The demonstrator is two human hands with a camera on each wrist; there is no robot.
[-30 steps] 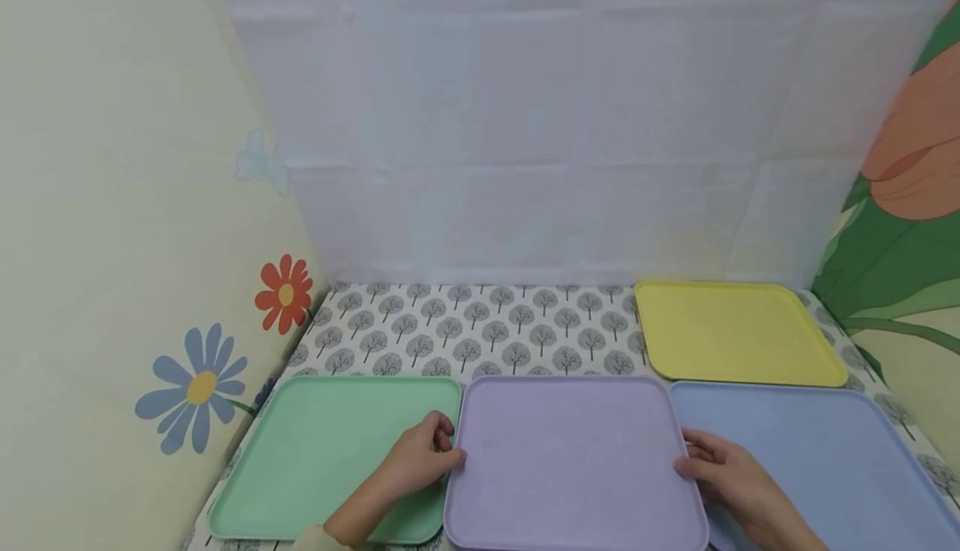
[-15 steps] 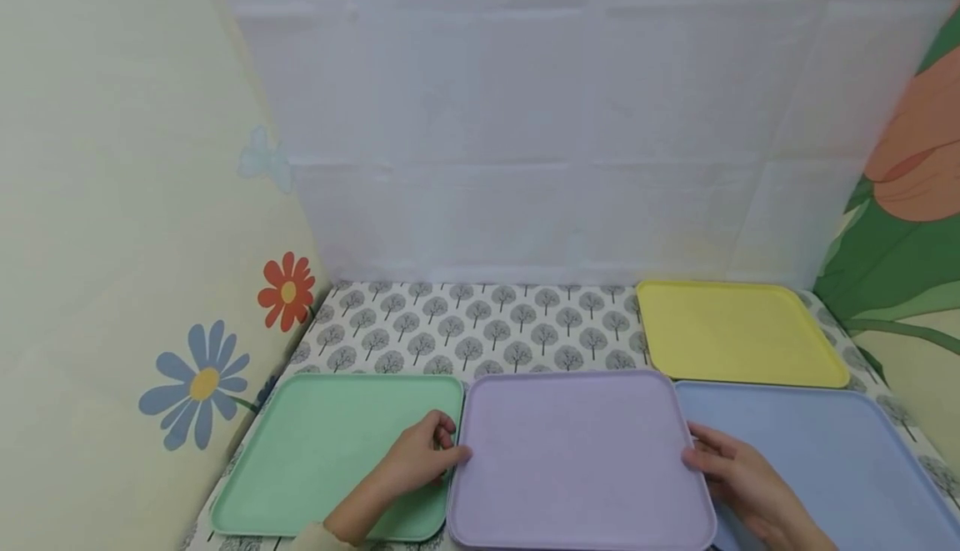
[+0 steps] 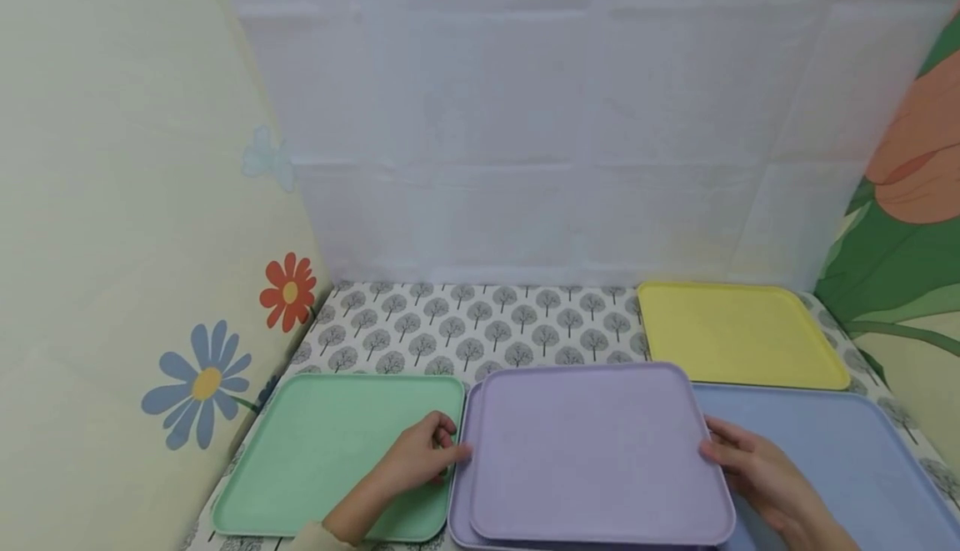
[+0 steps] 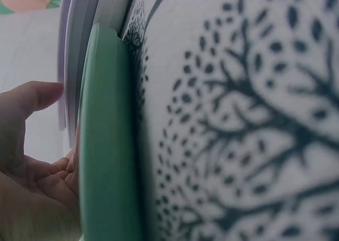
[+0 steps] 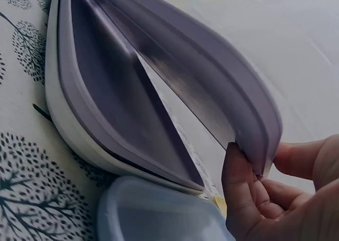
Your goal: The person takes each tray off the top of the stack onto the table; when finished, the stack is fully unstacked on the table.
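Note:
A purple tray is raised on its right side above a second purple tray, whose left rim shows beneath it. My right hand pinches the upper tray's right rim between thumb and fingers. In the right wrist view a wedge-shaped gap separates the upper tray from the lower one. My left hand holds the lower tray's left rim, thumb on the edge and fingers curled beside the green tray. Those fingertips are partly hidden in the left wrist view.
A blue tray lies right of the purple stack, and a yellow tray lies behind it. Below the lower purple tray is a whitish rim. A tree-print cloth covers the table; a white sheet hangs behind.
My right hand has lifted the upper purple tray's right side and drawn it rightward, exposing the second purple tray's left rim. My left hand has stayed nearly still.

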